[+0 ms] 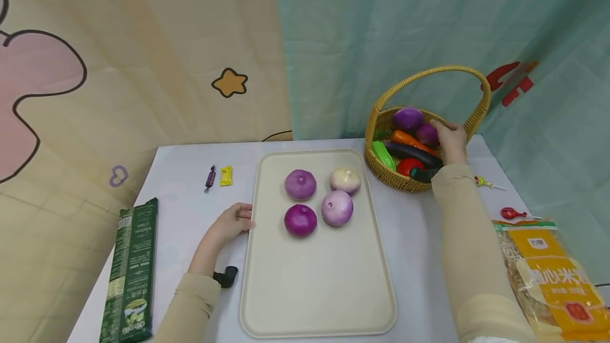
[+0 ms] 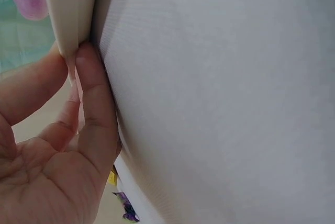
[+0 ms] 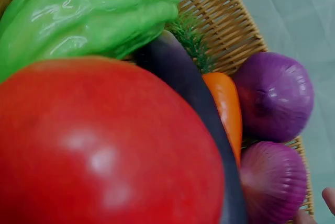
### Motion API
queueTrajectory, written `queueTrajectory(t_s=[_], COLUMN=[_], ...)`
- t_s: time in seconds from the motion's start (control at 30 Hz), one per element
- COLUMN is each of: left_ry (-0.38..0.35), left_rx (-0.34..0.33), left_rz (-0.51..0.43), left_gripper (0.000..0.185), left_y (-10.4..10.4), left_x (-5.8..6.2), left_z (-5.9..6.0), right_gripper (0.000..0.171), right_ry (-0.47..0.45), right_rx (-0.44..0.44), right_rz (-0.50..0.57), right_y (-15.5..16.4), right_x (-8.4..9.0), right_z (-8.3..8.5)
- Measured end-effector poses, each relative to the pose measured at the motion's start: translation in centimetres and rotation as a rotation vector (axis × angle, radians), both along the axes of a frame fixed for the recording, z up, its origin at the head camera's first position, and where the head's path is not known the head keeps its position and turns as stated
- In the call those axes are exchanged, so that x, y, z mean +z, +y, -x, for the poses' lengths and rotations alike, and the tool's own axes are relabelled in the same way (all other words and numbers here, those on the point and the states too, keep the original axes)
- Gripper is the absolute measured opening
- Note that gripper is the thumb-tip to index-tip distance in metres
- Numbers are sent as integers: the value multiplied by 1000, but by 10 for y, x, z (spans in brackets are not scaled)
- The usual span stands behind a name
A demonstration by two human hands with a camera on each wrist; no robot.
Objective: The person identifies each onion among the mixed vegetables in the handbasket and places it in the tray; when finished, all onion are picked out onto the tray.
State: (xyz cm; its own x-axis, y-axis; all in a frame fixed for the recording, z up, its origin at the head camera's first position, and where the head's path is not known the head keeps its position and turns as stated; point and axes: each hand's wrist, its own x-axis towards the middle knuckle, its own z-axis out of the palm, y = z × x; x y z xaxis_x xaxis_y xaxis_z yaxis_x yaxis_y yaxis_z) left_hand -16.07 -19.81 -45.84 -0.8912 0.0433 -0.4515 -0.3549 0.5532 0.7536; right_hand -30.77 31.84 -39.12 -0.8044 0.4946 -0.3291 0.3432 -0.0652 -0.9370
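Observation:
My left hand (image 1: pixel 232 224) pinches the left rim of a cream tray (image 1: pixel 314 290); in the left wrist view the thumb and fingers close on the tray's edge. On the tray sit several onions: a light purple onion (image 1: pixel 300 184), a dark purple onion (image 1: pixel 300 220), a pale lilac onion (image 1: pixel 337 208) and a whitish onion (image 1: pixel 345 181). My right hand (image 1: pixel 451 141) reaches into the right side of a wicker basket (image 1: pixel 405 181), fingertips at a ridged purple onion (image 3: pixel 275 182). Another purple onion (image 3: pixel 275 96) lies beside that one; most of the right hand is outside the right wrist view.
The basket also holds a tomato (image 3: pixel 104 145), an eggplant (image 3: pixel 180 72), a carrot (image 3: pixel 224 101) and a green bitter melon (image 3: pixel 94 14). A green package (image 1: pixel 131 274) and two candies lie left. Lollipops (image 1: pixel 512 213) and an orange-labelled bag (image 1: pixel 553 279) lie right.

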Motion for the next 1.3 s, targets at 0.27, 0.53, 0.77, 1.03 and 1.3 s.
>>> queueTrajectory(t_s=[0.27,0.53,0.77,1.03,1.3], left_ry=[23,9,18,21,41], left_rx=[-10,27,28,15,-20], left_rz=[-20,-22,-20,-11,-29], left_gripper=[48,49,48,47,49], left_y=[-2,1,1,0,-4], left_x=[0,-2,0,2,4], left_z=[0,-3,-3,0,6], right_gripper=[84,78,96,92,99], right_ry=[-100,-115,-140,-51,-109], right_rx=[88,6,17,-32,284], right_rz=[-15,-121,-214,13,-242], right_y=[-5,-7,-11,-12,-33], right_x=[-8,-16,-14,4,26], right_z=[7,12,10,13,-26])
